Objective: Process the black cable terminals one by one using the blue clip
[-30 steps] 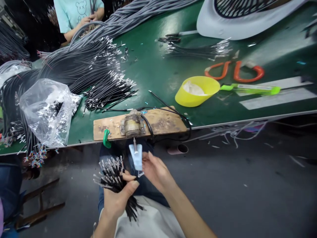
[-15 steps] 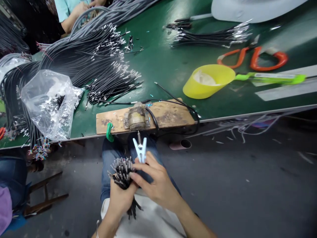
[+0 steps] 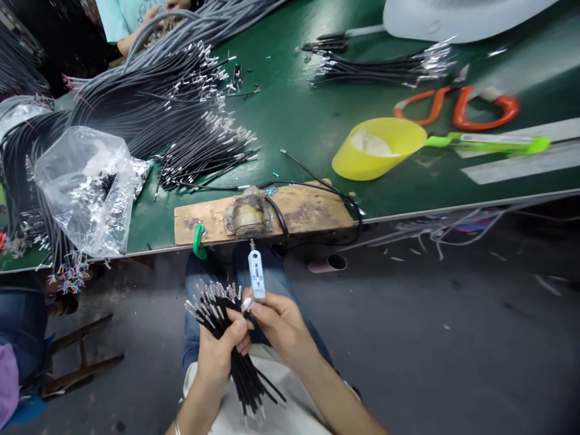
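My left hand (image 3: 220, 350) is wrapped round a bundle of short black cables (image 3: 244, 377) with bare silvery ends, which fan out above the fist and hang below it. My right hand (image 3: 283, 329) is closed in a pinch beside the bundle's upper end. At its fingertips shows a small whitish piece (image 3: 247, 304), too small to name. Just above these fingers, a light blue clothespin (image 3: 256, 275) sits on the thin shaft of a small motor (image 3: 249, 214), its flat side facing me. The motor is fixed to a wooden board (image 3: 308, 208) at the table edge.
A green clamp (image 3: 198, 241) grips the board's left end. Black cables (image 3: 203, 151) and a clear plastic bag (image 3: 86, 193) lie on the left. A yellow cup (image 3: 378, 151), orange-handled scissors (image 3: 484, 109) and another cable bundle (image 3: 376, 69) are on the right. Another person's arm (image 3: 131, 42) is across the table.
The clothespin has turned from showing its open V to its flat side. The cable bundle has tilted, with more of its length showing below my left hand. My right fingers have closed into a pinch.
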The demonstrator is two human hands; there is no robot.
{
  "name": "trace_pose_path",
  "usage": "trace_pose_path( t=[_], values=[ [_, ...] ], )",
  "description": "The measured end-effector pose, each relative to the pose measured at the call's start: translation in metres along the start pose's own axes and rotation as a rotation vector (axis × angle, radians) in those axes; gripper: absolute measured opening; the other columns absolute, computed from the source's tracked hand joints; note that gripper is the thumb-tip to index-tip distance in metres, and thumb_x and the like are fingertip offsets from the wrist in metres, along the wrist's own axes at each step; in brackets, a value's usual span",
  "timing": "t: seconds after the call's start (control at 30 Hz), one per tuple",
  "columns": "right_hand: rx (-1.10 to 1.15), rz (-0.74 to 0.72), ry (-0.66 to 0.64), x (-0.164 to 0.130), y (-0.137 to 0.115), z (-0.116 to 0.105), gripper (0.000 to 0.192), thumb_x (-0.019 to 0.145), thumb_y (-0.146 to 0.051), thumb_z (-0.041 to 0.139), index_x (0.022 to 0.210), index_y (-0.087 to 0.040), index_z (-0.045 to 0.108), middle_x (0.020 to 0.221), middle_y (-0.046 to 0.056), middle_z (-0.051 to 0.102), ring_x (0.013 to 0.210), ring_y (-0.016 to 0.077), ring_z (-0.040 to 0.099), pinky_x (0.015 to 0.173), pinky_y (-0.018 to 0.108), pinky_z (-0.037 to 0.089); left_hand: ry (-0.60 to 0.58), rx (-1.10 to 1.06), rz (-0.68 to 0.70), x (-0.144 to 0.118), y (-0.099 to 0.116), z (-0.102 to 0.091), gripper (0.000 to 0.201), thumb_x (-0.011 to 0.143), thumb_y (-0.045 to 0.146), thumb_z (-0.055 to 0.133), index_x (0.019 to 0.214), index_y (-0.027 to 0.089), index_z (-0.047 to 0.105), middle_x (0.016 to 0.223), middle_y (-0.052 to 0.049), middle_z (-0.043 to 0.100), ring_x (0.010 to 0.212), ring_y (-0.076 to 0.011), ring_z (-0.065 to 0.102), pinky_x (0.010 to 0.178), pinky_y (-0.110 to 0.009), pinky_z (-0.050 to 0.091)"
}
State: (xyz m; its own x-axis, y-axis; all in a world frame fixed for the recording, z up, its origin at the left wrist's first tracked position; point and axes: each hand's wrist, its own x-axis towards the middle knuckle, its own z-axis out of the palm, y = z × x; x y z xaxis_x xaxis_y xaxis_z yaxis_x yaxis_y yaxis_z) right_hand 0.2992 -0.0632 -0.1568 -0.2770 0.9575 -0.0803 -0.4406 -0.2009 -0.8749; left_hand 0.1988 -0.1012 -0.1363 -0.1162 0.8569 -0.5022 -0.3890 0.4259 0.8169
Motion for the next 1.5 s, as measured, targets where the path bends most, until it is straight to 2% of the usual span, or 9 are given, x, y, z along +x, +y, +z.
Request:
trace_pose_path(
  t=[0.2, 0.33, 0.47, 0.6, 0.8, 0.9, 1.07, 1.27, 1.5],
  values=[
    [-0.184, -0.125, -0.01, 0.004, -0.017, -0.008, 0.015, 0.076, -0.032, 0.062, 0.074, -0.018, 0.064, 0.069, 0.003, 0.056, 0.062, 0.0146, 0.051, 0.056, 0.026, 0.041, 0.005, 0.114, 0.036, 0.003, -0.005, -0.007, 0.029, 0.064, 0.047, 0.069, 0.057, 0.02, 0.06, 0.045, 0.0, 0.051, 0.033, -0.0082, 0.036, 0.035, -0.025, 0.032],
    [-0.367, -0.28, 0.069, 0.001, -0.021, -0.002, 0.02, 0.079, -0.017, 0.055, 0.059, -0.018, 0.053, 0.058, -0.001, 0.05, 0.053, 0.0118, 0.047, 0.048, 0.023, 0.037, 0.158, 0.241, 0.177, 0.007, -0.021, -0.011, 0.03, 0.056, 0.045, 0.075, 0.054, 0.02, 0.058, 0.046, -0.001, 0.053, 0.039, -0.013, 0.047, 0.041, -0.028, 0.042],
    [-0.626, -0.637, 0.261, -0.003, -0.015, 0.005, 0.017, 0.076, -0.002, 0.052, 0.073, -0.019, 0.054, 0.065, 0.001, 0.051, 0.061, 0.0136, 0.047, 0.057, 0.027, 0.041, 0.261, 0.323, 0.243, 0.015, -0.028, -0.015, 0.028, 0.053, 0.04, 0.077, 0.051, 0.02, 0.058, 0.053, -0.003, 0.058, 0.049, -0.0159, 0.054, 0.05, -0.029, 0.048],
    [-0.765, -0.835, 0.166, -0.003, -0.013, 0.001, 0.025, 0.072, 0.003, 0.052, 0.084, -0.018, 0.055, 0.072, 0.004, 0.055, 0.067, 0.0154, 0.05, 0.061, 0.03, 0.042, 0.165, 0.338, 0.134, 0.017, -0.022, -0.018, 0.031, 0.058, 0.043, 0.072, 0.044, 0.02, 0.057, 0.033, 0.002, 0.044, 0.031, -0.0106, 0.039, 0.033, -0.025, 0.036],
    [-0.511, -0.532, 0.179, 0.002, -0.016, -0.012, 0.009, 0.077, -0.011, 0.053, 0.074, -0.019, 0.057, 0.067, 0.001, 0.054, 0.061, 0.014, 0.05, 0.055, 0.026, 0.041, 0.26, 0.323, 0.281, 0.004, -0.009, -0.004, 0.013, 0.066, 0.03, 0.068, 0.058, 0.019, 0.065, 0.061, -0.004, 0.062, 0.06, -0.0171, 0.057, 0.064, -0.03, 0.049],
    [-0.404, -0.409, 0.072, 0.005, -0.018, -0.014, 0.008, 0.08, -0.02, 0.054, 0.081, -0.019, 0.061, 0.077, 0.005, 0.058, 0.07, 0.0166, 0.054, 0.059, 0.027, 0.044, 0.246, 0.331, 0.268, 0.005, -0.009, -0.003, 0.018, 0.062, 0.036, 0.071, 0.055, 0.02, 0.065, 0.051, -0.003, 0.058, 0.048, -0.0153, 0.052, 0.05, -0.029, 0.046],
    [-0.267, -0.191, -0.063, 0.004, -0.018, -0.012, 0.021, 0.081, -0.027, 0.055, 0.063, -0.018, 0.056, 0.064, 0.001, 0.05, 0.062, 0.0146, 0.046, 0.059, 0.028, 0.038, 0.141, 0.255, 0.142, 0.011, -0.01, -0.009, 0.038, 0.054, 0.057, 0.07, 0.051, 0.02, 0.06, 0.034, 0.003, 0.042, 0.03, -0.0087, 0.035, 0.032, -0.024, 0.031],
    [0.257, 0.325, -0.106, 0.013, -0.017, -0.012, 0.038, 0.057, -0.046, 0.071, 0.046, -0.016, 0.051, 0.046, -0.004, 0.037, 0.045, 0.0087, 0.032, 0.044, 0.023, 0.027, 0.087, 0.246, 0.183, 0.006, 0.003, -0.001, 0.032, 0.052, 0.048, 0.074, 0.056, 0.017, 0.066, 0.056, -0.003, 0.06, 0.055, -0.016, 0.055, 0.06, -0.031, 0.047],
    [0.18, 0.195, 0.075, 0.053, -0.043, -0.011, 0.034, 0.059, -0.047, 0.072, 0.051, -0.016, 0.06, 0.049, -0.002, 0.05, 0.048, 0.0089, 0.042, 0.045, 0.021, 0.032, 0.144, 0.315, 0.267, -0.006, 0.02, 0.003, 0.008, 0.057, 0.022, 0.073, 0.059, 0.018, 0.067, 0.061, -0.001, 0.062, 0.062, -0.0165, 0.056, 0.067, -0.03, 0.046]
  ],
)
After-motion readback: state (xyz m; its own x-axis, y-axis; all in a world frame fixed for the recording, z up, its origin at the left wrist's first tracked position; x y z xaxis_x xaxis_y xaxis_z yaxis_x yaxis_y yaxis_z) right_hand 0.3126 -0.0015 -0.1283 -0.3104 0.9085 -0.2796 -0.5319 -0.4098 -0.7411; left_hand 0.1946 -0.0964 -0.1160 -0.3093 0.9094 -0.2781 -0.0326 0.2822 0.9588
